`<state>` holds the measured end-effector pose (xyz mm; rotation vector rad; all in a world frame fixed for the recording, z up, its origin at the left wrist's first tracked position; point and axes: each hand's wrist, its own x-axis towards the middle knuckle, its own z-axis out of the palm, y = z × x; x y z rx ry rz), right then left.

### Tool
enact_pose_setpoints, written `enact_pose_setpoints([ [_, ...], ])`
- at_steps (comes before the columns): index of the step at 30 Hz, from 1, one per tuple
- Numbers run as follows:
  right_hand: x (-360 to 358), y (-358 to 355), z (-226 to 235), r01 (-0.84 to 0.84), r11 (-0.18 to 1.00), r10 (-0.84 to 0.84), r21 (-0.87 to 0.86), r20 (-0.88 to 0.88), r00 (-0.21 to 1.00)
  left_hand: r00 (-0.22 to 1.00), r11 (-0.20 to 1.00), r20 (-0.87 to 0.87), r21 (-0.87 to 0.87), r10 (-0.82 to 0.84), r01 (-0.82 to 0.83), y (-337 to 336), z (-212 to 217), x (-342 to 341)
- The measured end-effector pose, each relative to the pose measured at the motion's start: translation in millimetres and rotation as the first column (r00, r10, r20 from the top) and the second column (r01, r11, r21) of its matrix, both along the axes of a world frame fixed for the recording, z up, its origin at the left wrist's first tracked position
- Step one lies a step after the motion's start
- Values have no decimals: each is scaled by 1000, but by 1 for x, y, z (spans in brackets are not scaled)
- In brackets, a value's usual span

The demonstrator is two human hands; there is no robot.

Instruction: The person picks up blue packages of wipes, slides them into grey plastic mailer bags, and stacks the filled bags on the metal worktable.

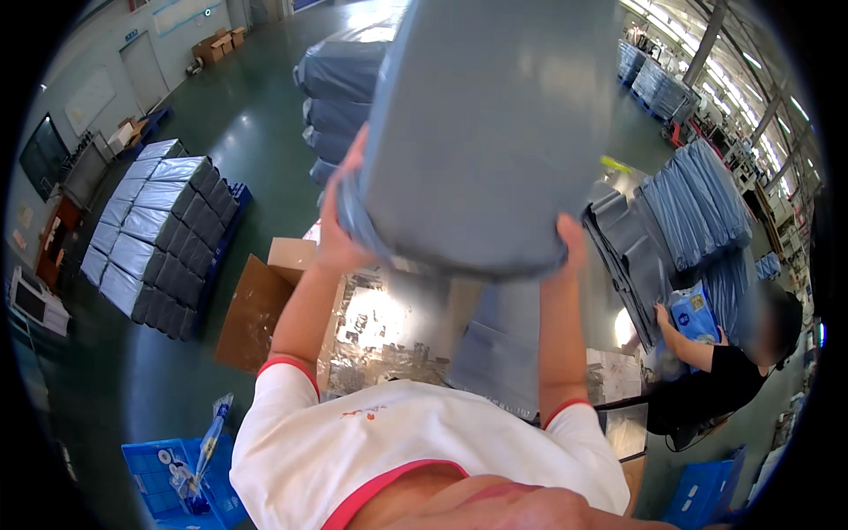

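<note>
While both bare arms reach upward and forward, the large grey plastic-wrapped rectangular parcel (pixel 490 124) is held raised in front of the head camera, filling the upper middle of the view. Left hand (pixel 340 231): clasped against the parcel's lower left corner, fingers wrapped over the crumpled grey film. Right hand (pixel 572 246): pressed to the lower right edge, fingers gripping the wrapping from beneath; the fingertips are hidden behind the parcel. White short sleeves with red trim (pixel 291 364) show at the lower edge.

Below the raised parcel lies the desk (pixel 389 331), its surface covered with a shiny silver sheet that reflects the light. An open brown cardboard box (pixel 256 305) stands just beside the desk on the person's left. Farther left, a stack of grey and silver wrapped bundles (pixel 155 234) rests on a pallet on the dark green floor (pixel 247 141). More grey wrapped parcels (pixel 340 97) are piled behind the raised one, partly hidden by it. At lower left, a blue plastic crate (pixel 163 477) holds small items too unclear to name.

On the right, a second person in a black shirt (pixel 729 375) leans over flat grey bags (pixel 685 208) stacked in overlapping piles, one hand (pixel 661 314) touching a blue-printed packet (pixel 698 314).
</note>
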<state>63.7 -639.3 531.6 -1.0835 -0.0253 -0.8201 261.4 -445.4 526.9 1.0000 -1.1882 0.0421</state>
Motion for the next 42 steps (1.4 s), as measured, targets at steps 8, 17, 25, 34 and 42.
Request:
enact_pose_setpoints([
  [8,244,-8,99,-34,991,42,-127,61,997,933,967,-359,-240,-7,-85,-29,82,190],
  [17,337,-6,84,536,497,-633,-683,137,762,906,947,-285,16,313,-322,-66,73,300],
  [25,231,61,-63,345,647,-361,-681,125,924,633,646,139,-245,761,-723,-58,-44,180],
  [34,-103,49,-385,255,694,-712,-674,-694,102,770,474,-634,700,67,534,14,-412,-30],
  [42,-224,-8,-408,515,315,-680,-797,-568,-463,631,61,-774,633,51,772,-10,-425,-102],
])
